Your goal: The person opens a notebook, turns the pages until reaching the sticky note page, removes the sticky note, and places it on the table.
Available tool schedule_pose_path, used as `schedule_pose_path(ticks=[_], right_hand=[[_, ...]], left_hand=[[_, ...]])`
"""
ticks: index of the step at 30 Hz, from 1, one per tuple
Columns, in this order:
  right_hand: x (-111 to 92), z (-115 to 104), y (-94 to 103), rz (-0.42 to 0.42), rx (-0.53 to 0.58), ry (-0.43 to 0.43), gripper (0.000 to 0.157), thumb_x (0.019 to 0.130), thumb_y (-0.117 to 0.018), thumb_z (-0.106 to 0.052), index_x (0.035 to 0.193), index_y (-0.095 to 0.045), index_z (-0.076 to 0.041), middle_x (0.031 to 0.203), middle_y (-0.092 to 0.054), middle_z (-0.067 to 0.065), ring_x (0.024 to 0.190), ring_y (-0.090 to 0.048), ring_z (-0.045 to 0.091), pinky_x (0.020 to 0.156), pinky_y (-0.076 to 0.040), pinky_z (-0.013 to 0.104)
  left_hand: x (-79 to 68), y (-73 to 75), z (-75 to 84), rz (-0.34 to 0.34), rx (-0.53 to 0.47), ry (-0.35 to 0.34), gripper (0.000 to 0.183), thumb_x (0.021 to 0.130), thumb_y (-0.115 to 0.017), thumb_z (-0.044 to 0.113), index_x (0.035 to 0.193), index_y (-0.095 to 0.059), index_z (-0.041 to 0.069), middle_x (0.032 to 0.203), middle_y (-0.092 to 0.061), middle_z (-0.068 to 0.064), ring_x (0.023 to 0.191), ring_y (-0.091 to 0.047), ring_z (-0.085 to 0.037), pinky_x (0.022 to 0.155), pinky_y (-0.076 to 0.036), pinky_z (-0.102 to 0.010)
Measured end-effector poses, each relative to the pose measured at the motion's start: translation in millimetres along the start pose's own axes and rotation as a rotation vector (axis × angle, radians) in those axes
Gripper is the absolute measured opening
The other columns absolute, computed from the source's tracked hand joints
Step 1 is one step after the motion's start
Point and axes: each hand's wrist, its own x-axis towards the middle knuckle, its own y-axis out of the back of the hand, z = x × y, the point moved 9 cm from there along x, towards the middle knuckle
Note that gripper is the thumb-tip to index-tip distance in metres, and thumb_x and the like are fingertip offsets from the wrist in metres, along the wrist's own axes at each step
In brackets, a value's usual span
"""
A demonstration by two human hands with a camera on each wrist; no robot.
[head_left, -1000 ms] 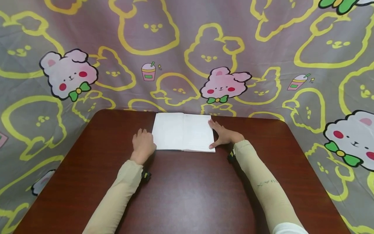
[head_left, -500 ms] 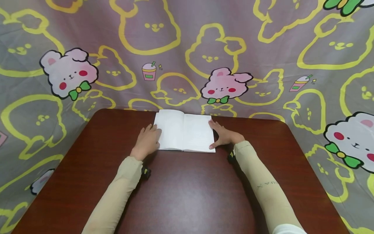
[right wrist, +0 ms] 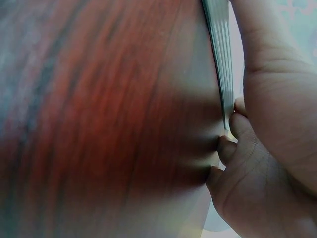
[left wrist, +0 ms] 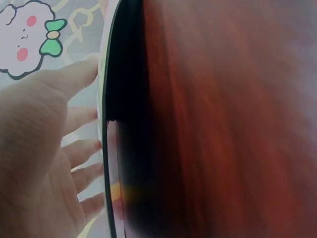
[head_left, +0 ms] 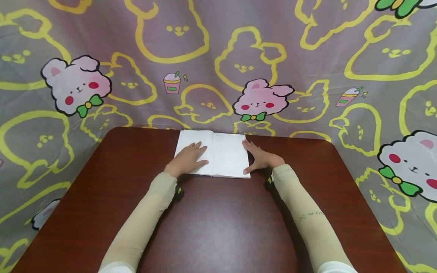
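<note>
An open book [head_left: 229, 153] with pale, nearly blank pages lies near the far edge of the table. Across its left page my left hand [head_left: 188, 159] lies with the fingers spread, the thumb toward the lower part of the page. The left wrist view shows those fingertips [left wrist: 94, 171] meeting the page of the book, seen edge-on. My right hand [head_left: 262, 157] touches the book's right side, thumb at the near corner and fingers farther up the edge. In the right wrist view, the stacked page edges [right wrist: 221, 54] stand beside that hand's fingers.
The dark reddish-brown table [head_left: 218, 223] has rounded far corners. Behind it hangs a grey curtain [head_left: 205, 57] printed with yellow outlines and cartoon rabbits, close to the table's far edge. Dark wrist devices [head_left: 179, 192] sit under both sleeves.
My left hand has moved right from the book's left edge onto the left page, its fingers spreading out. That page, briefly raised, now lies flatter. The right hand has stayed in place.
</note>
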Motion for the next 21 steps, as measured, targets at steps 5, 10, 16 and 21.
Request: schedule_pose_path(ticks=[5,10,16,21], right_hand=[[1.2,2.2,-0.7,0.004,-0.007,0.0,0.137,0.072,-0.09,-0.047,0.164,0.003,-0.008,0.171,0.01,0.012,0.157,0.01,0.037,0.125,0.0,0.06],[2.7,5.4,-2.5,0.006,-0.006,-0.01,0.138,0.071,-0.09,-0.049,0.164,0.004,-0.01,0.172,0.01,0.01,0.157,0.011,0.036,0.125,0.001,0.059],[2.1,5.1,-3.6,-0.001,0.003,-0.018,0.139,0.07,-0.09,-0.05,0.164,0.005,-0.012,0.171,0.012,0.009,0.157,0.013,0.034,0.125,0.001,0.058],[2.4,5.0,-2.4,0.008,-0.004,-0.009,0.139,0.07,-0.09,-0.05,0.164,0.004,-0.01,0.171,0.01,0.011,0.157,0.011,0.036,0.125,0.0,0.059]], left_hand=[[14.2,-6.8,1.4,-0.03,0.003,-0.001,0.071,0.103,-0.051,0.052,0.159,-0.035,0.011,0.167,-0.023,-0.018,0.153,-0.022,-0.044,0.123,-0.02,-0.06],[21.4,-10.8,2.8,-0.05,0.007,-0.019,0.072,0.103,-0.051,0.053,0.16,-0.034,0.014,0.168,-0.022,-0.015,0.154,-0.019,-0.043,0.123,-0.018,-0.062],[21.2,-16.5,1.3,-0.138,0.012,-0.019,0.072,0.104,-0.047,0.052,0.163,-0.026,0.016,0.169,-0.018,-0.014,0.155,-0.016,-0.043,0.123,-0.017,-0.063],[21.7,-19.1,-0.4,-0.18,-0.001,-0.027,0.074,0.105,-0.049,0.05,0.164,-0.022,0.016,0.17,-0.014,-0.015,0.154,-0.015,-0.045,0.122,-0.017,-0.065]])
